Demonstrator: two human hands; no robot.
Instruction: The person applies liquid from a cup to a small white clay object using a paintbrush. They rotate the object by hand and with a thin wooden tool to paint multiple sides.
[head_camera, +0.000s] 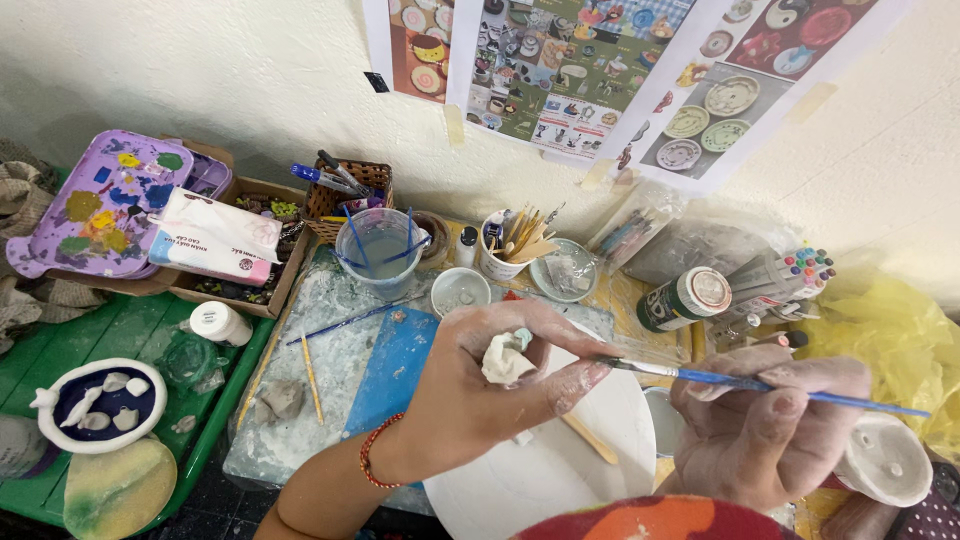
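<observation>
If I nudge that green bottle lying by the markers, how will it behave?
The green bottle lies on its side and looks round, so it would probably roll. Its body looks like smooth plastic, likely light and a bit slippery. The marker pack beside it might stop it.

Blue brush (760, 383), white clay piece (505, 358), purple palette (105, 205) w/ multicolour blotches, green tray (60, 350).

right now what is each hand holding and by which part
The left hand pinches a small white clay piece around its sides with the fingertips. The right hand grips a blue paintbrush mid-handle.
</observation>
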